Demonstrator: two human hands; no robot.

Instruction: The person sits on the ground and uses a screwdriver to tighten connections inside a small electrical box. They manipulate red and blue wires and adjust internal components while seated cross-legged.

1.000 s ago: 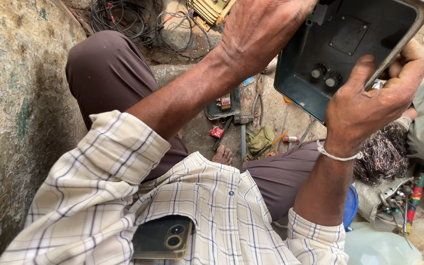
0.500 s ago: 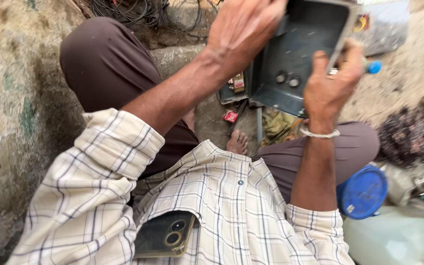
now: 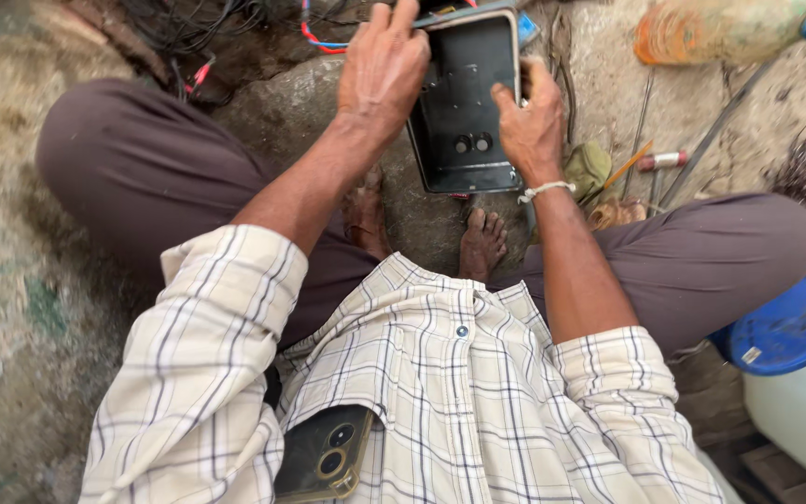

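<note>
Seated cross-legged on the ground, the person grips a dark open metal box [image 3: 466, 103] with both hands: the left hand [image 3: 382, 70] clasps its left edge, the right hand [image 3: 529, 126] its right edge. A blue lid [image 3: 790, 322] lies beside the right knee.

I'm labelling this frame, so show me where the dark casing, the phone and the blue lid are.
dark casing [image 3: 466, 103], head view, on its flat inner panel.
phone [image 3: 321, 457], head view, on its back beside the lenses, in the shirt pocket.
blue lid [image 3: 790, 322], head view, on its top face.

Dark casing's [image 3: 464, 93] top edge cropped
</note>
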